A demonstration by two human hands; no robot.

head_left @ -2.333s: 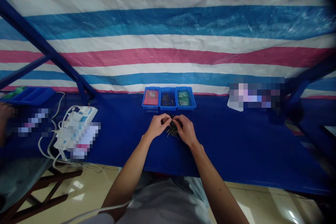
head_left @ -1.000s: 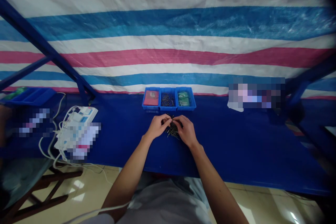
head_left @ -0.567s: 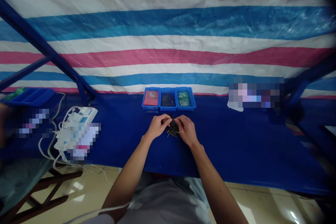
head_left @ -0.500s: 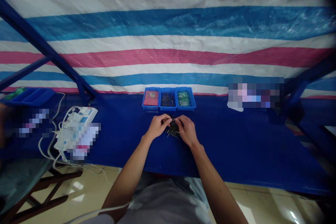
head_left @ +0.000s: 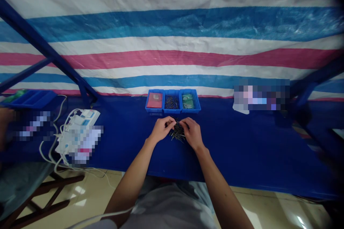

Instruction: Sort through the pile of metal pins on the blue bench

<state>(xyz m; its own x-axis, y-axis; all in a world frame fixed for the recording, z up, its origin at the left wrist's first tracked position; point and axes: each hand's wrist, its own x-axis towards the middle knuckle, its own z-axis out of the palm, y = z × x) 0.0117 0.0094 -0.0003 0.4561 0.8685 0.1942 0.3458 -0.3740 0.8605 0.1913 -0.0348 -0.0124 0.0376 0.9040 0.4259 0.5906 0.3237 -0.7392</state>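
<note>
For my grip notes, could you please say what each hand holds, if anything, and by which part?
That's unclear: the left hand and right hand flank the dark, thin pieces; anything pinched is too small to tell.

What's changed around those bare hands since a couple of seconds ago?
The bare right hand has shifted slightly right, away from the bare left hand, uncovering more of the pile of thin, dark, metallic-looking pieces. Any grip or release is too small to see. The left hand and three blue plastic bins stayed put.

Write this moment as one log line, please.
left hand: at dark pile, hold unclear | right hand: at pile's right, hold unclear | three blue bins: beyond both hands
</note>
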